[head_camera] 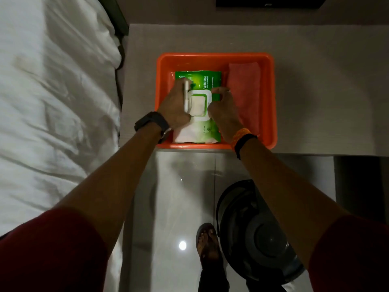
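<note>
A green and white pack of multi-use wipes (207, 131) lies in an orange plastic tub (214, 56) on a grey table. The pack's white flip lid (39, 95) stands open on the left side of its frame, and white wipe material shows in the opening (197, 105). My left hand (173, 106) holds the raised lid back, fingers curled around it. My right hand (224, 109) rests on the pack's right side, with its fingertips pinching at the edge of the white lid frame. A folded pink cloth (245, 85) lies in the tub to the right of the pack.
A bed with a rumpled white sheet (52, 102) runs along the left. The grey table (315, 91) reaches right and back. Below it are a glossy tiled floor (179, 197), a dark round bin (259, 234) and my sandalled foot (207, 245).
</note>
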### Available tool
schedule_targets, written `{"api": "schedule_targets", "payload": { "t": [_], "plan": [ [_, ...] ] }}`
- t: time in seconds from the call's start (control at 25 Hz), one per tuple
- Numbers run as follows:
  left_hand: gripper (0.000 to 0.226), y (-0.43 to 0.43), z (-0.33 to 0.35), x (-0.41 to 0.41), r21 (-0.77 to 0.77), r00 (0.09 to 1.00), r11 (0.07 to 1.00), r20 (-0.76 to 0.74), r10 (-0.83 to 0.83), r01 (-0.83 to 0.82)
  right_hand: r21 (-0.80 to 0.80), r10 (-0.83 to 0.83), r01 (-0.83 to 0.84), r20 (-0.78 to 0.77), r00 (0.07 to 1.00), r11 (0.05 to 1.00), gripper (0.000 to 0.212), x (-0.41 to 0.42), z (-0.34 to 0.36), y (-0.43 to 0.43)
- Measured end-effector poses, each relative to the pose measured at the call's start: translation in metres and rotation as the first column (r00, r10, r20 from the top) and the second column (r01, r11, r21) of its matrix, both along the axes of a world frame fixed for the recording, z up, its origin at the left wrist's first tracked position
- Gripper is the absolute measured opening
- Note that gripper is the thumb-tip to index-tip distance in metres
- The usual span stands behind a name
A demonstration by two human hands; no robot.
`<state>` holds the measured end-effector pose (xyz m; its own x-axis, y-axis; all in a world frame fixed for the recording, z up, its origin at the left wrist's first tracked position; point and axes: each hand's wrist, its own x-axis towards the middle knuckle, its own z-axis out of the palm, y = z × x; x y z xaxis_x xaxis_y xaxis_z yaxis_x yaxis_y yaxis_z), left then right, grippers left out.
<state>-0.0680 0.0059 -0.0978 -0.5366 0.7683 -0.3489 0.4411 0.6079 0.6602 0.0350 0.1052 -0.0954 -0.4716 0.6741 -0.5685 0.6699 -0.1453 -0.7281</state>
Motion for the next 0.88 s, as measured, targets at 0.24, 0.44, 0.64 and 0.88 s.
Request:
{"api": "schedule_targets", "payload": {
  "t": [0.24, 0.44, 0.64, 0.88],
  "plan": [
    [0.093, -0.013, 0.002, 0.0, 0.028, 0.971, 0.989, 0.199, 0.135, -0.143, 0.181, 0.181, -0.207, 0.151, 0.972, 0.962, 0.051, -0.006, -0.005, -0.018],
    [0.094, -0.015, -0.002, 0.0, 0.047, 0.964, 0.984, 0.214, 0.156, -0.17, 0.195, 0.05, -0.067, 0.09, 0.995, 0.979, 0.027, -0.01, -0.002, -0.025],
    [0.095, -0.014, -0.004, 0.021, 0.026, 0.998, 0.998, 0.001, -0.062, 0.062, -0.162, -0.267, 0.253, -0.071, 0.961, 0.954, 0.014, 0.025, 0.001, -0.013],
    [0.077, 0.003, -0.012, 0.055, -0.441, 0.874, 0.859, -0.271, -0.403, 0.259, -0.309, -0.642, 0.563, -0.321, 0.697, 0.766, 0.025, 0.075, 0.034, 0.001]
  ]
}}
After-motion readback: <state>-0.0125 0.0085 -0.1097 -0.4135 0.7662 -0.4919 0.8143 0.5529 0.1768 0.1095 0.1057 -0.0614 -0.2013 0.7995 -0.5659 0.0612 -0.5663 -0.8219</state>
